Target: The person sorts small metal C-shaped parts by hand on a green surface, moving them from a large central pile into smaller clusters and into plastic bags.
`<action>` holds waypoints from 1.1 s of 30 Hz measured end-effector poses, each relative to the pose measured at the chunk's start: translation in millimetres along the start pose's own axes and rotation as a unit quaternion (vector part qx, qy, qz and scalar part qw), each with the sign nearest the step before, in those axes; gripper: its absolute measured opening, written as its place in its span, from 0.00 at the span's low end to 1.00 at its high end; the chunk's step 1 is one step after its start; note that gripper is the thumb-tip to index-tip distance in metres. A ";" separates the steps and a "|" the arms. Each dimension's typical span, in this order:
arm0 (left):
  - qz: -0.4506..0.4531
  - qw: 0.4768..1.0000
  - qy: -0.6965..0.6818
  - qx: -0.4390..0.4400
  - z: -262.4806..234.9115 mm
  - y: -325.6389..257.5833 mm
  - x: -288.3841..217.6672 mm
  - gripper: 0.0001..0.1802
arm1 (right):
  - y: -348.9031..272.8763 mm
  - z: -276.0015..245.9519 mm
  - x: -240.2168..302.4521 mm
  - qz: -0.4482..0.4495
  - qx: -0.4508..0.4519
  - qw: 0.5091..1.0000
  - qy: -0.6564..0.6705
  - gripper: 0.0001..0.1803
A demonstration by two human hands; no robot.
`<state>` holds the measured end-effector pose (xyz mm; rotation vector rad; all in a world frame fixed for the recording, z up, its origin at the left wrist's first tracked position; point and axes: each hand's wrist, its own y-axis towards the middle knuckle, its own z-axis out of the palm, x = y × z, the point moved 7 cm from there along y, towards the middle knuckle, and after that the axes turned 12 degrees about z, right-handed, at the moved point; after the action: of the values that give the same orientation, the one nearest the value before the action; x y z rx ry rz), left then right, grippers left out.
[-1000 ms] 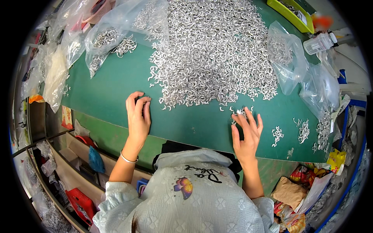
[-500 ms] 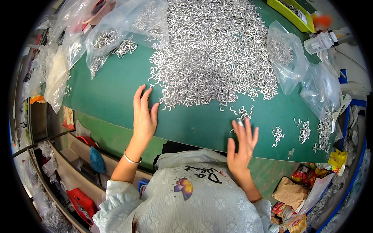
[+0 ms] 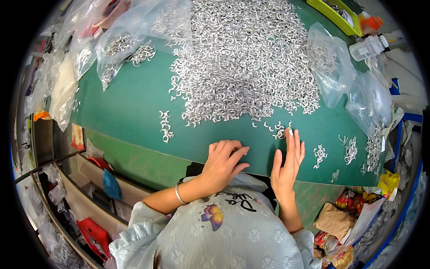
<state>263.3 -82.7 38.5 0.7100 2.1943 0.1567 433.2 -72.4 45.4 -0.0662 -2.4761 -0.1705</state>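
Observation:
A broad heap of small silvery curved metal pieces [image 3: 242,58] covers the middle of the green table [image 3: 121,107]. My left hand [image 3: 221,165] is at the table's near edge, fingers bent and thumb apart from the index finger. A bright speck shows at its fingertips, too small to tell whether it is a nail or a piece. My right hand [image 3: 288,168] is open, fingers stretched toward a little cluster of metal pieces [image 3: 280,132] in front of the heap. The fingertips lie beside that cluster. Left of the hands lies a short column of pieces [image 3: 165,127].
Small piles of pieces [image 3: 350,150] lie at the right. Clear plastic bags [image 3: 329,67] holding pieces flank the heap, with another bag [image 3: 121,45] at the left. A yellow-green tray [image 3: 336,15] and a clear bottle [image 3: 368,48] stand at the far right. Shelving [image 3: 85,188] lies below left.
My left hand has moved right and nearer to me, from the heap's left corner; a column of pieces now shows where it was. My right hand has shifted slightly right.

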 end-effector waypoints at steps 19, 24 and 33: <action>-0.004 0.999 0.033 0.010 0.9 6.3 4.0 0.23 | -10.9 4.3 10.4 -0.024 0.048 0.993 0.102 0.25; -0.014 0.999 0.038 0.004 0.2 11.2 4.2 0.22 | -7.4 19.3 22.4 -0.059 0.071 0.994 0.054 0.23; -0.017 0.999 0.041 -0.006 -5.1 5.1 8.5 0.18 | 19.1 -4.5 -6.7 0.029 -0.032 0.992 0.121 0.21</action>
<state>257.3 -73.3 37.9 0.6700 2.2798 0.1845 443.0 -54.1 46.9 -0.1359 -2.2252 -0.2193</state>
